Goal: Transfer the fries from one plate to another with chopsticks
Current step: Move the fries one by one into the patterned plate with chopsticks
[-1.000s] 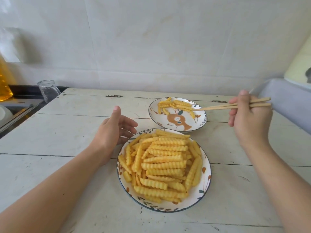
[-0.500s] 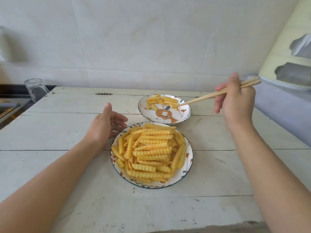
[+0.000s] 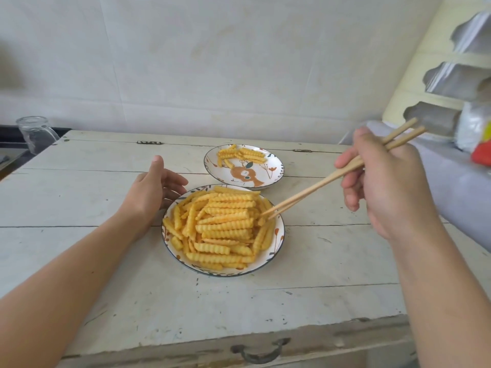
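So the right hand has its fingers curled around a pair of pale wooden chopsticks, pinching them up near the top end. The tips are a little apart and sit right at the right edge of the heap of yellow crinkle-cut fries, touching or just about touching one there. No fry is gripped between the tips.

That heap fills the nearer round white plate with a dark rim and leaf pattern. Just behind it, nearly touching, is the second round white plate with an orange deer picture, and it has a small bunch of crinkle-cut fries lying at its far side.

The left hand rests on the worn whitewashed wooden surface just beside the left rim of the full plate, fingers relaxed and spread apart, holding nothing. Can't tell if the fingertips touch the rim.

Off at the far left corner there's an upside-down clear glass jar, and a dark metal drawer handle on the front edge.
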The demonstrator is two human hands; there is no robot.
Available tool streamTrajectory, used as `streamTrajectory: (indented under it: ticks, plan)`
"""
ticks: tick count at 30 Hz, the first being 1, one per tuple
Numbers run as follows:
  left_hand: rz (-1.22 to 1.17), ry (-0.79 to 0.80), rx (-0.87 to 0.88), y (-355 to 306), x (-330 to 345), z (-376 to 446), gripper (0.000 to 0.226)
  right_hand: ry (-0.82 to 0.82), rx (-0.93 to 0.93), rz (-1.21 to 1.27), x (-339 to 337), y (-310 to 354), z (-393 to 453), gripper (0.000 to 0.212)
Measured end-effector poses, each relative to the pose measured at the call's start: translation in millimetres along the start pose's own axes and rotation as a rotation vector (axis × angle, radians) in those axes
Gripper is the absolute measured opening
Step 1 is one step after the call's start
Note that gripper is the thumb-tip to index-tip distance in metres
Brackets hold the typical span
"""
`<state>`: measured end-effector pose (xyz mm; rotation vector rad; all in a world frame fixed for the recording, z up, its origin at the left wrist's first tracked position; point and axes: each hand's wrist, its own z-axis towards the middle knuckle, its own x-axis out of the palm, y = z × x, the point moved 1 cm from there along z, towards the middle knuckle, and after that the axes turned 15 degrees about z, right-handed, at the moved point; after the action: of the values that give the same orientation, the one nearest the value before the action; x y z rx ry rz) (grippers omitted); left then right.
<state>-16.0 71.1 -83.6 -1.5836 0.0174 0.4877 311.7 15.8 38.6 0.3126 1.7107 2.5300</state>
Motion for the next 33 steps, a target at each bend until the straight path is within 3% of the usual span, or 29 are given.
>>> streamTrajectory:
  ticks: [3, 10, 20, 33]
  plan:
    - [0.005, 0.003, 0.009, -0.1, -0.6, -1.2, 0.077, 0.021, -0.014, -0.023, -2.9, 2.6, -1.2, 0.048]
    - [0.002, 0.001, 0.026, -1.6, 0.0, 0.0, 0.076, -0.166, -0.096, 0.134, -10.4, -3.3, 38.5, 0.044]
    - [0.002, 0.014, 0.031, 2.7, 0.4, 7.6, 0.076, 0.1, -0.115, -0.129, 51.8, -100.0, 111.0, 0.033]
    - [0.028, 0.012, 0.03, 1.4, 0.8, 6.1, 0.076, 0.0, -0.159, -0.064, 44.7, -99.6, 122.1, 0.044]
